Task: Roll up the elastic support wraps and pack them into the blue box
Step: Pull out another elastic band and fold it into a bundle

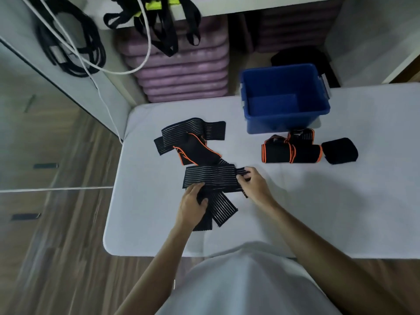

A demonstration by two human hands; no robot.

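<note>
I am finding no legible text, label, brand, number or sign on anything in the head view.

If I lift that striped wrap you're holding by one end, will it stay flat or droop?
Likely droop: the striped wrap lies limp and folded over itself between the left hand and right hand, so probably floppy. It looks thin, so probably light. Its loose tail may trail and drag.
</note>
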